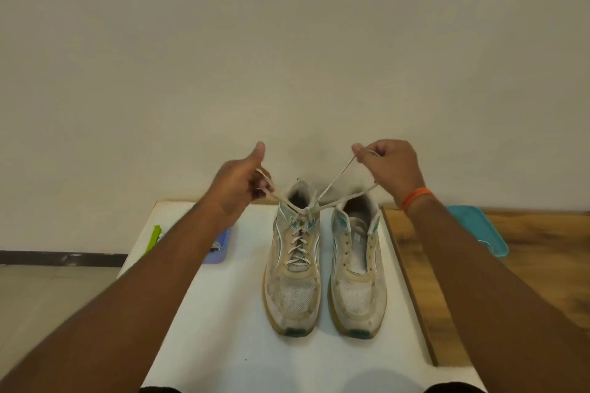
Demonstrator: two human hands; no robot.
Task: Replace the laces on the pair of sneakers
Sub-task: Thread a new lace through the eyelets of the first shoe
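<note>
Pinching thin woven lace (300,234) over scuffed mesh sneaker (293,277).

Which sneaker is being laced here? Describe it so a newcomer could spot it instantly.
On the white table stand two worn sneakers side by side. It is the left sneaker: it alone has a lace, whose ends both hands pull.

Your arms are bare from wrist to the frame's edge — no sleeves, no watch. Your right wrist carries an orange band (415,198), thin and doubled-looking. Your left hand (239,182) and right hand (389,166) are bare — no gloves.
</note>
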